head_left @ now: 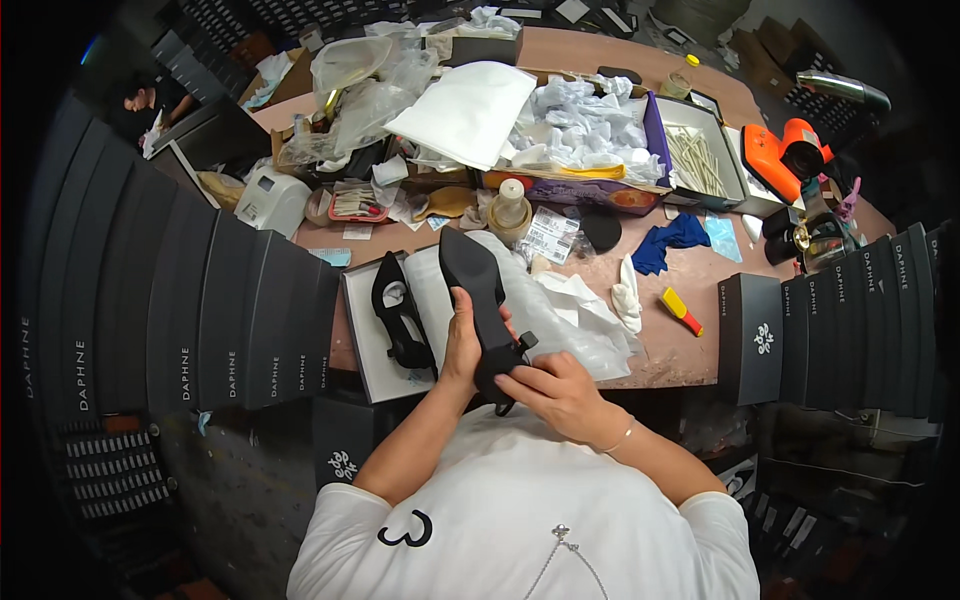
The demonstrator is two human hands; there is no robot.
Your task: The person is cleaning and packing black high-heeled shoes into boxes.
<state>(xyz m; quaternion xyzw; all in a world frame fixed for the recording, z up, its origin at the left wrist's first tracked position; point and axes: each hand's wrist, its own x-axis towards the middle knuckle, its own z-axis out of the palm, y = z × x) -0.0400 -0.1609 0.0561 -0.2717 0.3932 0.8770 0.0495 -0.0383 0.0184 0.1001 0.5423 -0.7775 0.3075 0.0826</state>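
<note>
A black heeled shoe is held up over the table's near edge, its dark sole facing me and its toe pointing away. My left hand wraps round the middle of it, thumb along the side. With bent fingers my right hand grips the same shoe at its heel end; the fingertips are partly hidden. The matching black shoe, with white paper stuffed inside, lies in an open shoe box on the left. Beneath my hands spreads a white padded sheet.
Dark shoe boxes are stacked at the left, with more boxes at the right. A yellow-and-red brush, a blue cloth and a glue bottle lie beyond my hands. Farther back is a carton of crumpled paper. Another person is at far left.
</note>
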